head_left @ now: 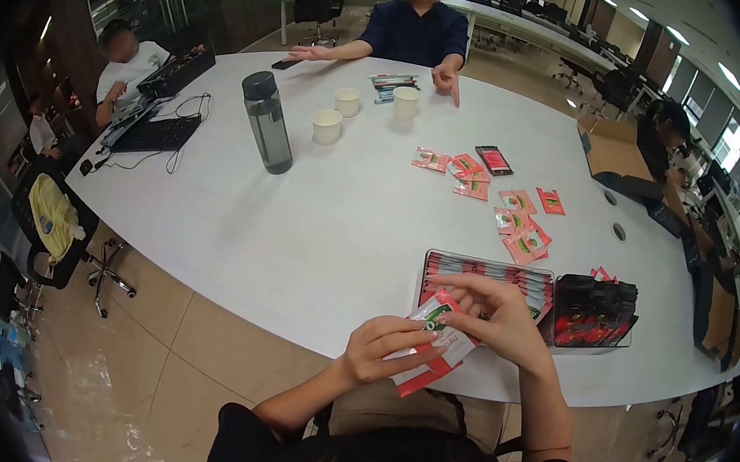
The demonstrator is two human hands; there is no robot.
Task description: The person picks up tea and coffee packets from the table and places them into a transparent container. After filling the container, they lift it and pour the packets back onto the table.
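Holding a flat red and white foil sachet with a green print (458, 351) in front of the body, the left hand (390, 349) has its fingers closed across the lower part, which seems to steady it and leave the top end free. The right hand (487, 319) is half curled at that upper end, thumb against or very near it; whether it pinches the foil, I cannot tell. The sachet sits tilted at the near edge of the white counter (344, 229), probably so that both hands can work close to the chest

Just beyond, a clear rectangular plastic tray (425, 275) carries a packed row of red and pale sachets (494, 273), stacked on a slant, perhaps to fit more in and show their edges. Right beside it, a second clear tray (624, 341) holds black and red packets (596, 308) standing upright; I cannot tell if the two trays are joined. Loose red and pale sachets (525, 244) lie farther out in overlapping clusters, near a dark packet with a red face (494, 160)

Three white paper cups (327, 129) stand upright near a tall grey translucent bottle with a dark lid (267, 123); their contents are not clear to me. A brown open cardboard box (615, 151) rests at the right side
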